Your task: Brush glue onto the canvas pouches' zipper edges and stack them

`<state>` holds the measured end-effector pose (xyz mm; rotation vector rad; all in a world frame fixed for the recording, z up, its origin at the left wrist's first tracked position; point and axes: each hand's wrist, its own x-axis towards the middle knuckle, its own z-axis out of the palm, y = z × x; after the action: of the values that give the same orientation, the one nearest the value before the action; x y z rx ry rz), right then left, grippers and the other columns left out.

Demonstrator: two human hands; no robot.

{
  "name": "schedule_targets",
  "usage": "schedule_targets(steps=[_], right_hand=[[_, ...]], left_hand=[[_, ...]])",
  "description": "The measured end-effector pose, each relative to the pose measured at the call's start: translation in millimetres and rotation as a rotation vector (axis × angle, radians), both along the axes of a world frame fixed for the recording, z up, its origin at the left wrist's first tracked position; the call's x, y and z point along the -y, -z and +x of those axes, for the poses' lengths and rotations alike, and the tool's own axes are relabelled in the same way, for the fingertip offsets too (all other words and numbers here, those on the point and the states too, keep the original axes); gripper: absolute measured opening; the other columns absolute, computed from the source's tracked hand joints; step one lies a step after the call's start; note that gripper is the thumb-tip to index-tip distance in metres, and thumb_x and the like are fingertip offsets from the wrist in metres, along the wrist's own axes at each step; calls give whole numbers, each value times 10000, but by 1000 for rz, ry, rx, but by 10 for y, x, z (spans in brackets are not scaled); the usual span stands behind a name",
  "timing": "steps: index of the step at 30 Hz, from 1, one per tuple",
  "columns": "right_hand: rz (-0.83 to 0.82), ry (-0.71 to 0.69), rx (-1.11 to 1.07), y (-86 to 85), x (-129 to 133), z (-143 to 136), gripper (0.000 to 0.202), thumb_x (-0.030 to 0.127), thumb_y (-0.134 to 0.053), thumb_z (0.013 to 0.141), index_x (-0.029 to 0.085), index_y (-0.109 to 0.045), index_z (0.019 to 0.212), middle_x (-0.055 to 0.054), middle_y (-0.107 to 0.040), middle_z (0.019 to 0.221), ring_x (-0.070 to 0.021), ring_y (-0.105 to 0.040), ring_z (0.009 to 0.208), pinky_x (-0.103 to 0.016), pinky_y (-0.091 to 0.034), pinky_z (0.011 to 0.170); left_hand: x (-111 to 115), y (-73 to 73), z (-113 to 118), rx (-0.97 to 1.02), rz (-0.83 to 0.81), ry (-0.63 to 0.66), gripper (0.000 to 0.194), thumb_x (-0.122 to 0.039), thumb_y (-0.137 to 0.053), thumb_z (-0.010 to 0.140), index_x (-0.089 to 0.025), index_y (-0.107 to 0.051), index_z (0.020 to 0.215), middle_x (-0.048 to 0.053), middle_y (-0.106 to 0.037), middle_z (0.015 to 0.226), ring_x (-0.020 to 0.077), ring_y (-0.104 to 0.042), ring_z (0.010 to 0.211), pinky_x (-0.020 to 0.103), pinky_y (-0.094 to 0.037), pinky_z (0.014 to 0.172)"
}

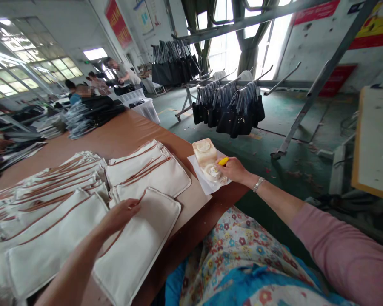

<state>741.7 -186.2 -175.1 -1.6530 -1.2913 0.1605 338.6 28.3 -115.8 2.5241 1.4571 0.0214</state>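
Observation:
My left hand [129,211] is closed on the brown-trimmed edge of a cream fabric panel [147,242], which lies at the table's near edge. My right hand [235,170] grips a tool with a yellow handle [223,161]; its working end is hard to make out. That tool is over an open container with white paste [212,171], whose lid side [204,149] is stained cream. Beneath the container is a sheet of white paper [196,166]. More cream panels with brown trim [153,170] lie overlapped in rows to the left of my left hand.
The brown table [137,127] carries a pile of dark and plastic-wrapped pieces [95,112] at its far end. Black bags [239,121] hang on a metal rack [301,114] beyond. A white crate [143,108] stands near other people. Another table [375,140] is at right.

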Motion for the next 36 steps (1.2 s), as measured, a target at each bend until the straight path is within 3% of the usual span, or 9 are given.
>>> schedule_targets(steps=[4,8,14,18,21,24,28,33,36], right_hand=[[0,-9,24,48,3,30,208,330,-568,883,191,-708,816,-28,-705,760,-195,-644,661,-279,-469,645],[25,-28,58,27,132,27,220,337,-551,913,190,-709,867,-52,-726,852,-217,-675,758,-299,-500,717],[111,-144,169,116,368,-68,138,261,-579,913,214,-707,928,-83,-713,897,-239,-670,810,-354,-519,781],[117,-251,213,111,484,-134,139,222,-594,911,237,-709,987,-87,-698,907,-258,-666,833,-391,-522,784],[139,-172,105,-63,518,-267,96,254,-622,913,231,-709,947,-80,-701,893,-249,-666,795,-377,-525,741],[142,-37,-180,-367,496,-524,150,352,-639,926,211,-690,934,-40,-678,752,-183,-609,570,-294,-474,526],[190,-128,-461,-722,360,-942,215,389,-642,922,190,-649,844,24,-588,579,-110,-480,415,-234,-376,419],[201,-261,-440,-815,141,-1212,224,371,-629,915,188,-635,787,23,-565,590,-119,-503,502,-239,-412,505],[222,-179,-403,-809,104,-1203,237,384,-634,907,192,-633,769,18,-569,587,-135,-523,537,-251,-430,547]], left_hand=[[116,455,177,-136,114,-114,616,-567,-398,858,-132,-629,1227,204,-672,1131,367,-627,1094,459,-474,936],[98,547,248,-161,107,-260,624,-609,-437,842,-155,-603,1237,231,-642,1187,426,-599,1117,508,-475,866],[167,457,265,149,-158,-243,382,-506,-589,764,-153,-692,871,103,-668,759,299,-632,799,351,-432,692],[429,395,320,330,-276,-149,448,-555,-623,762,-166,-729,958,23,-684,769,183,-606,712,262,-421,641],[631,306,387,525,-416,-83,499,-574,-696,727,-145,-741,976,18,-695,803,153,-589,689,245,-419,639],[813,182,450,697,-564,-47,458,-539,-755,717,-135,-738,933,11,-675,780,133,-557,669,227,-392,617],[1022,24,522,759,-672,-6,407,-506,-752,757,-145,-725,944,12,-668,804,132,-553,692,217,-400,616],[1215,-87,582,720,-653,101,346,-480,-721,801,-157,-731,925,17,-640,814,136,-542,719,212,-407,625],[1290,-102,601,702,-599,139,322,-468,-703,817,-155,-737,884,14,-599,795,138,-534,742,210,-400,636]])
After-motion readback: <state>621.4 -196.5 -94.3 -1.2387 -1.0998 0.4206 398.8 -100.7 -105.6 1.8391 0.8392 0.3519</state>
